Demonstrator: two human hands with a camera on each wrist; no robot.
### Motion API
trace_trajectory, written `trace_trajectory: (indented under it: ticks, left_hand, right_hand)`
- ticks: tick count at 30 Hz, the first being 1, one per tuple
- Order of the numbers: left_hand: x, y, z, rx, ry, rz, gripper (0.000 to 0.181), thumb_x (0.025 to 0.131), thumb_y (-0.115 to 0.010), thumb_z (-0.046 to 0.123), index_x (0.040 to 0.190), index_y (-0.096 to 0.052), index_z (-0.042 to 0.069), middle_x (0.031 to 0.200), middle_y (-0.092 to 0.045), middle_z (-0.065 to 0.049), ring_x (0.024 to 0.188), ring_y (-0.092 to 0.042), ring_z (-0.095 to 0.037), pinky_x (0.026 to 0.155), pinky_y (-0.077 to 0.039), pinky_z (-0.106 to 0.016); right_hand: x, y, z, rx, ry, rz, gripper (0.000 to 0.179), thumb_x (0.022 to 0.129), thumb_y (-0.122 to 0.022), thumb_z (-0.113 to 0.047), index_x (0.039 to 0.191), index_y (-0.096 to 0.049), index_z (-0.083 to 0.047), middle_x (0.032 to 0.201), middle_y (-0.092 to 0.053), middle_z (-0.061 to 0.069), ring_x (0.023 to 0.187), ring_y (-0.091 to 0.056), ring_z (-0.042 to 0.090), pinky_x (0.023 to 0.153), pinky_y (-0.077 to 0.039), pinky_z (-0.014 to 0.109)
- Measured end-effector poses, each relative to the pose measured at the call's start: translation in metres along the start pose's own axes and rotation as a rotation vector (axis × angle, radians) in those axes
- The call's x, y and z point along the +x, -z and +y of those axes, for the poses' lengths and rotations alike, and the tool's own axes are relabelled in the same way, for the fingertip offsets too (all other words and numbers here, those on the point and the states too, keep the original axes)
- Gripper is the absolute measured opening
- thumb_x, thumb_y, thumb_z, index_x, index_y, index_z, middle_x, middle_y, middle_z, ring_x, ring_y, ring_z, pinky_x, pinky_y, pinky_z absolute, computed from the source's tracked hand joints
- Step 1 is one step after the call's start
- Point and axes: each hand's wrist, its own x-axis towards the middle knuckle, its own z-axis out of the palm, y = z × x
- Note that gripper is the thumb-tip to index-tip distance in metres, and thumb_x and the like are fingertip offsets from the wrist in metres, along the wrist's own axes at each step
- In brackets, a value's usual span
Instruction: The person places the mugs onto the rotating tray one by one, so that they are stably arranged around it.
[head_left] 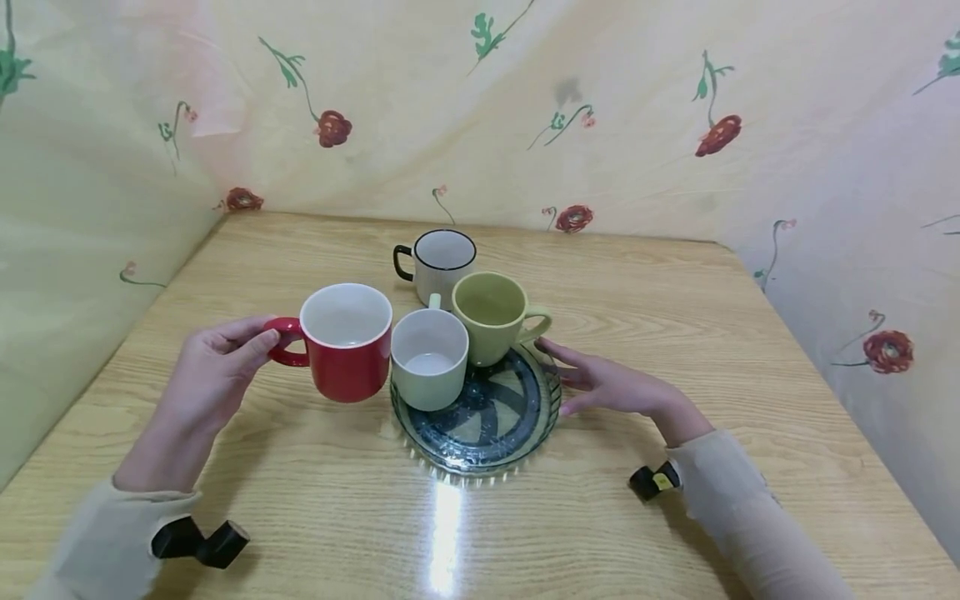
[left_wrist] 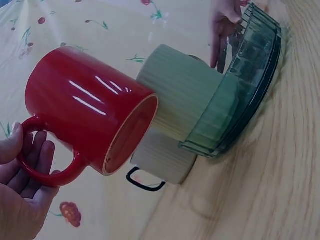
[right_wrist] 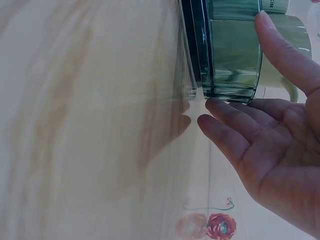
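Observation:
My left hand grips the handle of a red mug with a white inside. The mug hangs above the table, its underside partly showing in the left wrist view. Just right of it, a pale mug stands in a round clear glass dish. Beside that, a yellow-green mug stands at the dish's back, its handle pointing right. My right hand is at the dish's right side, fingers extended. In the right wrist view its thumb lies by the dish's rim.
A white mug with a black rim and black handle stands behind the dish. All this is on a light wooden table. Flowered cloth hangs along the back and both sides.

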Motion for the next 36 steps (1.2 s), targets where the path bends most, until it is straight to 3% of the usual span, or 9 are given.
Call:
trace_trajectory:
  ticks: [11, 21, 36]
  left_hand:
    - [-0.003, -0.003, -0.007, -0.002, -0.022, -0.006, 0.027, 0.092, -0.058, -0.004, 0.095, -0.078, 0.014, 0.090, -0.076, 0.003, 0.084, -0.070, -0.005, 0.079, -0.055, -0.014]
    - [0.003, -0.005, -0.005, 0.029, 0.006, 0.030, 0.025, 0.093, -0.059, -0.001, 0.095, -0.078, 0.016, 0.091, -0.076, 0.004, 0.086, -0.070, -0.004, 0.080, -0.055, -0.013]
    - [0.014, -0.009, -0.005, 0.020, 0.004, 0.041, 0.020, 0.092, -0.062, 0.003, 0.094, -0.077, 0.015, 0.092, -0.076, 0.004, 0.086, -0.071, -0.004, 0.082, -0.055, -0.013]
  right_hand:
    - [-0.001, 0.003, 0.002, 0.009, -0.007, 0.003, 0.100, 0.085, -0.072, -0.016, 0.156, -0.003, -0.006, 0.162, 0.001, 0.022, 0.143, -0.020, 0.051, 0.111, -0.034, 0.058]
    - [0.000, 0.008, 0.003, 0.006, -0.014, 0.005, 0.101, 0.084, -0.074, -0.018, 0.155, -0.004, -0.003, 0.162, -0.004, 0.023, 0.144, -0.019, 0.050, 0.114, -0.026, 0.060]
    - [-0.001, 0.010, 0.005, -0.006, 0.006, -0.017, 0.097, 0.086, -0.071, -0.017, 0.154, -0.004, 0.001, 0.161, -0.005, 0.024, 0.145, -0.019, 0.048, 0.116, -0.023, 0.058]
